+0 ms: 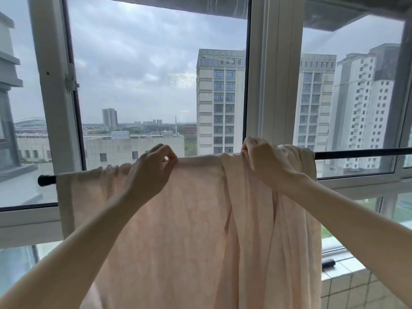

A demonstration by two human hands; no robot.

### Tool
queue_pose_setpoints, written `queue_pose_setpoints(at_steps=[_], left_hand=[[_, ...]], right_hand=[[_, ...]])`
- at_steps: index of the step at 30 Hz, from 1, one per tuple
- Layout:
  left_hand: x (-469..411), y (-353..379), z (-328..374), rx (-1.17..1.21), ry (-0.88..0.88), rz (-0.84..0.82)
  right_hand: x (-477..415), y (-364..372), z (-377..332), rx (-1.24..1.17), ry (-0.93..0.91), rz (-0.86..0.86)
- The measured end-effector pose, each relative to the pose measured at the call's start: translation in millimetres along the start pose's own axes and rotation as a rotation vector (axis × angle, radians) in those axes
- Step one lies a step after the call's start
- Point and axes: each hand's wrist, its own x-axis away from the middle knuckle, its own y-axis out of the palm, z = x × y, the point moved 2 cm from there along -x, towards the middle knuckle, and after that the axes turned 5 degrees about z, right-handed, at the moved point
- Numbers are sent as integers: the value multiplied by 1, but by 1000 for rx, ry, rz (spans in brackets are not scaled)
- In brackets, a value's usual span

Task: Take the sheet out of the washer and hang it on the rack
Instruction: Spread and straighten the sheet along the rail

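A pale pink sheet [191,219] hangs over a black rack rod [356,153] that runs across the window. Its left part lies spread and flat, while the right part is bunched in long folds. My left hand [151,172] pinches the sheet's top edge on the rod with thumb and forefinger. My right hand [265,159] grips the bunched fabric at the top of the rod. The rod's left end cap [45,180] sticks out past the sheet. The washer is not in view.
Close behind the rod stand large windows with white frames [270,85]. A tiled ledge [347,284] lies at the lower right, with a small dark object [328,263] on the sill. Tall buildings are visible outside.
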Motion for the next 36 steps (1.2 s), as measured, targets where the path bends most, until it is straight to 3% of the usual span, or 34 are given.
queue_pose_setpoints(at_steps=[6, 18, 21, 24, 30, 36], left_hand=[[1, -10, -12, -61, 63, -19], [-5, -34, -45, -200, -218, 124], [-4, -35, -45, -223, -239, 3], [-3, -32, -32, -150, -253, -45], [-8, -4, 19, 0, -70, -127], [-14, 21, 37, 40, -47, -45]], right_hand=[[-2, -6, 14, -100, 58, 52], [-1, -6, 67, -78, 246, 118], [1, -7, 68, 18, 162, 105], [-2, -10, 51, -50, 44, 114], [1, -5, 11, -232, -135, -31], [4, -1, 11, -182, -71, 35]])
